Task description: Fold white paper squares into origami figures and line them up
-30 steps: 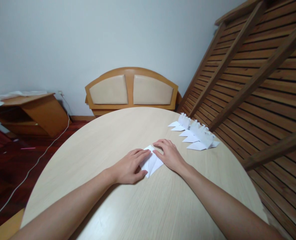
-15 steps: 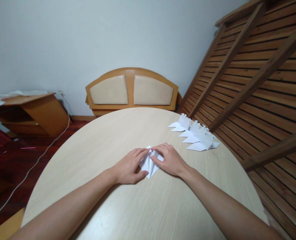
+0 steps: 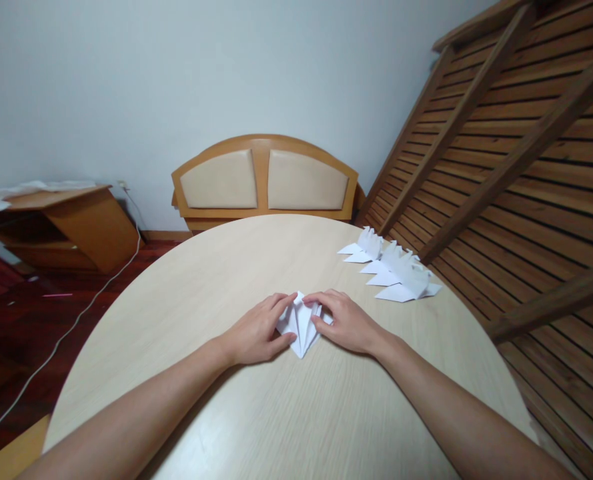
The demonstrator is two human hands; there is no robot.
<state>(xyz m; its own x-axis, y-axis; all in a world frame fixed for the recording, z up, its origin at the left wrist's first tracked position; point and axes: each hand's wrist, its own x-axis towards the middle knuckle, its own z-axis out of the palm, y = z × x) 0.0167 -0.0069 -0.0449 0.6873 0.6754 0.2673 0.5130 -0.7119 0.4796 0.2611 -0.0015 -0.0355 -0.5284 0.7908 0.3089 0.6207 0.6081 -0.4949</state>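
Observation:
A sheet of white paper folded into a kite-like diamond (image 3: pixel 301 333) lies on the pale round table (image 3: pixel 296 413), one point toward me. My left hand (image 3: pixel 260 331) holds its left side, thumb low near the front point and fingertips at the upper edge. On the opposite side, my right hand (image 3: pixel 347 321) grips a flap of the paper between thumb and fingers. A crease runs down the middle between both hands. Parts of the outer flaps are hidden under my fingers.
Several folded white paper birds (image 3: pixel 401 273) stand in a row near the table's right edge. Slatted wooden boards (image 3: pixel 526 167) lean at the right. Behind the table is a padded headboard (image 3: pixel 263 177). A wooden cabinet (image 3: pixel 86 227) and a white cable (image 3: pixel 71 327) are at left.
My right thumb has moved outward to the right, and the right flap is drawn away from the centre crease, showing more of the paper's middle. My left hand has barely shifted.

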